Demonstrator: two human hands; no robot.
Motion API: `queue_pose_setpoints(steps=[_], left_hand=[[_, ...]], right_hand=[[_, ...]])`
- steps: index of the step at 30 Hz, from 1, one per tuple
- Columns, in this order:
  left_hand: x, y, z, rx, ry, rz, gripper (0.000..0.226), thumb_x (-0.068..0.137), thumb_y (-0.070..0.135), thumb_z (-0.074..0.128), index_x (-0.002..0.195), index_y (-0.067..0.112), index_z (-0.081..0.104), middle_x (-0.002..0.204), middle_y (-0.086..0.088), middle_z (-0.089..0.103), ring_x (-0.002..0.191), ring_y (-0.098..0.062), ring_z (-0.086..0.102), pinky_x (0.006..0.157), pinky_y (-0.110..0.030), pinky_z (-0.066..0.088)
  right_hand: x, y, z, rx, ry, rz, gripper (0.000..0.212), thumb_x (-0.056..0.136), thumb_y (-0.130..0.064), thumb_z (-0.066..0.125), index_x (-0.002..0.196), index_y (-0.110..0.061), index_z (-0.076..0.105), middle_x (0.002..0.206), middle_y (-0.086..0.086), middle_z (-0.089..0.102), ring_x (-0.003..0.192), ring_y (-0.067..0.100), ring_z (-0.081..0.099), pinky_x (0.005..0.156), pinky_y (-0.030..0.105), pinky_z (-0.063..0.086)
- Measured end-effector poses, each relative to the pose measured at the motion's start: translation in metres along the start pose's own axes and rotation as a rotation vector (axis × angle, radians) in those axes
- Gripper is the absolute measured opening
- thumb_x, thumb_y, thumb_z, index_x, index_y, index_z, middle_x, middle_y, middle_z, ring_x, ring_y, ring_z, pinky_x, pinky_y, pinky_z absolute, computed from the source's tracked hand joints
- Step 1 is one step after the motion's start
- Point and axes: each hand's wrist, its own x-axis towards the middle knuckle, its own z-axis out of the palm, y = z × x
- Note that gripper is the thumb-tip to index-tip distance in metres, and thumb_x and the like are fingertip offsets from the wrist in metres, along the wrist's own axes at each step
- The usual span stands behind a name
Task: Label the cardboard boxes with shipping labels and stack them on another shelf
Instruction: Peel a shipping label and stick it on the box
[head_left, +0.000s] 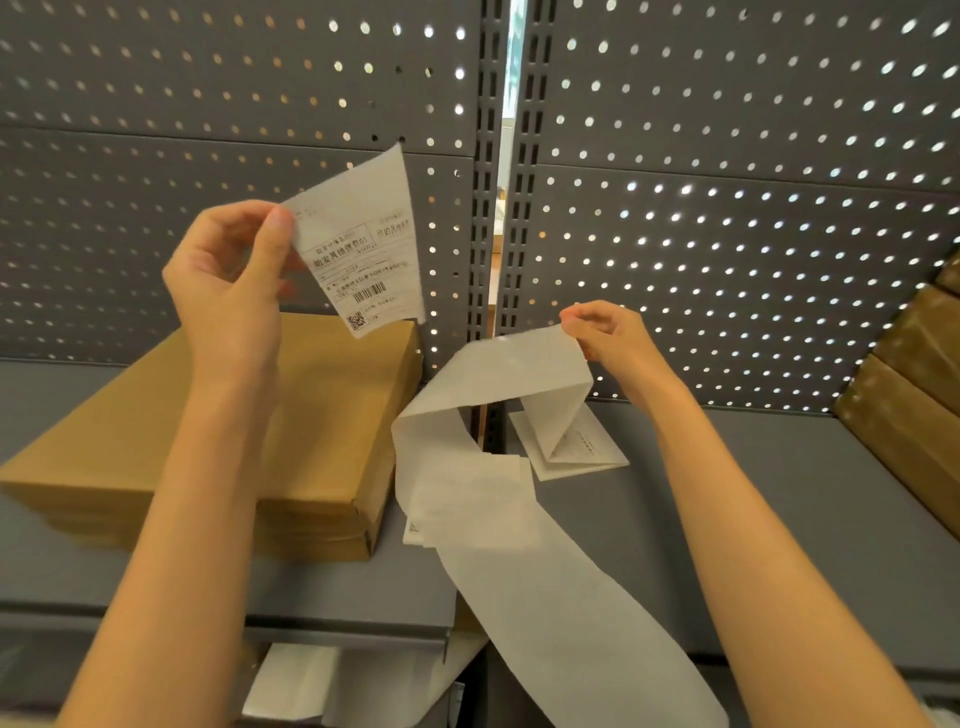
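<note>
My left hand (231, 286) pinches a peeled white shipping label (363, 249) by its left edge and holds it up in front of the pegboard; a barcode and QR code show on it. My right hand (608, 332) pinches the top end of a long white backing strip (498, 467) that folds down over the shelf and trails off the front edge. Below my left hand, a stack of flat brown cardboard boxes (332, 415) lies on the left grey shelf (337, 592). A folded pile of labels (576, 447) lies on the right shelf under the strip.
Grey perforated back panels (727, 234) stand behind both shelves, split by a slotted upright (488, 156). More brown cardboard boxes (914, 395) are stacked at the far right. White paper (301, 680) lies on a lower level below the left shelf.
</note>
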Motion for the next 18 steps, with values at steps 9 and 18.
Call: queue_pose_setpoints(steps=[9, 18], left_hand=[[-0.003, 0.005, -0.010, 0.032, -0.086, -0.075, 0.007, 0.089, 0.018, 0.060, 0.083, 0.022, 0.061, 0.088, -0.004, 0.066, 0.078, -0.017, 0.062, 0.064, -0.029, 0.053], [-0.008, 0.010, -0.022, -0.007, -0.226, -0.147, 0.011, 0.091, 0.014, 0.059, 0.082, 0.021, 0.061, 0.084, -0.002, 0.065, 0.072, -0.011, 0.060, 0.058, -0.018, 0.049]], right_hand=[[-0.013, -0.015, 0.010, -0.218, 0.091, -0.047, 0.021, 0.094, -0.026, 0.053, 0.107, -0.015, 0.065, 0.107, -0.004, 0.063, 0.100, 0.010, 0.056, 0.083, 0.023, 0.043], [-0.088, -0.092, 0.046, 0.034, 0.044, -0.205, 0.012, 0.092, -0.032, 0.057, 0.098, -0.025, 0.065, 0.099, -0.010, 0.068, 0.093, 0.005, 0.065, 0.084, 0.019, 0.052]])
